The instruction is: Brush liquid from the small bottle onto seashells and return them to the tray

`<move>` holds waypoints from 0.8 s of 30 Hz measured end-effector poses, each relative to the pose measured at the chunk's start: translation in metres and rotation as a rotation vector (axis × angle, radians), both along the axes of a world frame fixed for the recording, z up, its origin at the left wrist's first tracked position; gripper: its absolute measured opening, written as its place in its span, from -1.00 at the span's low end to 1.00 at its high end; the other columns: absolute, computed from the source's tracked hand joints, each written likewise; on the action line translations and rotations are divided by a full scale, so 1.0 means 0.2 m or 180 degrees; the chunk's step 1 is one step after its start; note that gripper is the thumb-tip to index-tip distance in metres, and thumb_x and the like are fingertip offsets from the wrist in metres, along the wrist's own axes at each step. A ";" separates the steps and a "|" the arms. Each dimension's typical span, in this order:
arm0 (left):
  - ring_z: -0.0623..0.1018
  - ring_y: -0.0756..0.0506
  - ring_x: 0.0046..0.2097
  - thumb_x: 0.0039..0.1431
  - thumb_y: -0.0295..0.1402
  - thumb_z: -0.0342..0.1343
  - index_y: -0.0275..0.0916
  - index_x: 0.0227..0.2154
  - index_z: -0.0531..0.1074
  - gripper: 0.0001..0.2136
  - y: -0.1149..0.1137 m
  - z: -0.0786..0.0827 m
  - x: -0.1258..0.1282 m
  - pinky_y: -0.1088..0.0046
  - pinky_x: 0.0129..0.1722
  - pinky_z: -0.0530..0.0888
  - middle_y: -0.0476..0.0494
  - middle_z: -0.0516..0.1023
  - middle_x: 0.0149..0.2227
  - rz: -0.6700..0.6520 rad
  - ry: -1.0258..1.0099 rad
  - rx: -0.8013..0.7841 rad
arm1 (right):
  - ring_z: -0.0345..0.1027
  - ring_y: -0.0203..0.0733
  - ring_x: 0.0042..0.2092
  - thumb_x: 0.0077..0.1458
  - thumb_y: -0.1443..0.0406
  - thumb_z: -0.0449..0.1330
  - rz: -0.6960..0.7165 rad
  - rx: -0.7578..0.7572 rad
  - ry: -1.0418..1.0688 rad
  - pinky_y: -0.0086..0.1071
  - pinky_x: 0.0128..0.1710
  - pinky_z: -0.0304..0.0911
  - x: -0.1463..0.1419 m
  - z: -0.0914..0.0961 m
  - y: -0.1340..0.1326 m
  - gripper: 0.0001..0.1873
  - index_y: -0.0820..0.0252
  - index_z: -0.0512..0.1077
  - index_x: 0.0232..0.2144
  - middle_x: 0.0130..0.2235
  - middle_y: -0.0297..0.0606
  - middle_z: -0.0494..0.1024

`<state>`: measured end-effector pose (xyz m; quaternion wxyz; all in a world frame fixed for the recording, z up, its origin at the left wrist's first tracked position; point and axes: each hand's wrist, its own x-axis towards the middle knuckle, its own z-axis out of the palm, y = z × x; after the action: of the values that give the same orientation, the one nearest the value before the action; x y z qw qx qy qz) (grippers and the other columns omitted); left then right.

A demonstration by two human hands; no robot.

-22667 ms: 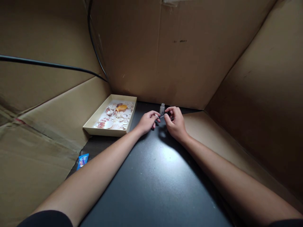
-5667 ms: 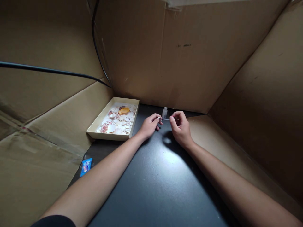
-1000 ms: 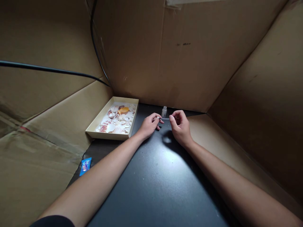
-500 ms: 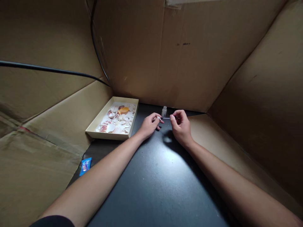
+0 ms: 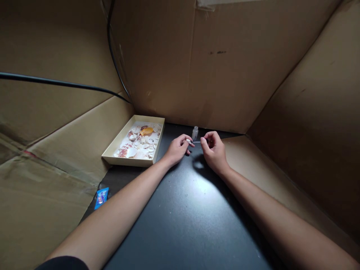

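Observation:
Between the thumb and fingers of my left hand is a small white piece, which looks like a seashell. My right hand pinches a thin pale stick, like a small applicator brush, whose tip points left at the white piece. Whether the tip touches it I cannot tell. The brush's far end is hidden in my right fingers. Just behind the gap between both hands, a small clear bottle stands upright on the dark table, apart from my fingers.
Left of my hands sits a shallow cream box with a seashell picture or shells inside. A blue wrapped packet lies by my left forearm. Cardboard walls enclose the table, and a black cable runs along the left.
My right hand has shifted very slightly, and the brush has tilted and dropped a little. My left hand stays almost where it was, with the white piece turned slightly.

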<state>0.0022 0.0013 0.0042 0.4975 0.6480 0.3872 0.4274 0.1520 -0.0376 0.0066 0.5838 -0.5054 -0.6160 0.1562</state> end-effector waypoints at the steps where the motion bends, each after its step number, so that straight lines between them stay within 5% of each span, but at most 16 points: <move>1: 0.44 0.14 -0.57 0.22 -0.44 -0.08 -0.31 -0.28 0.35 -0.88 0.00 0.00 0.00 0.67 -0.58 0.34 -0.10 0.56 -0.34 0.0000 -0.0017 0.0007 | 0.06 -0.37 -0.50 0.14 0.20 0.12 0.0006 0.0022 0.0014 -0.44 -0.49 0.01 0.00 0.00 0.00 -0.85 0.14 0.25 -0.35 -0.49 -0.45 0.21; 24: 0.45 0.12 -0.58 0.23 -0.38 -0.10 -0.27 -0.24 0.34 -0.85 0.00 0.00 0.00 0.66 -0.68 0.19 -0.12 0.56 -0.26 -0.0048 -0.0038 -0.0246 | 0.07 -0.35 -0.49 0.13 0.21 0.12 0.0016 0.0069 0.0061 -0.43 -0.48 0.02 0.00 0.01 0.00 -0.86 0.13 0.24 -0.35 -0.48 -0.44 0.23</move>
<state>0.0020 0.0019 0.0047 0.5277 0.6286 0.3956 0.4122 0.1521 -0.0377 0.0079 0.5947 -0.4960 -0.6132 0.1557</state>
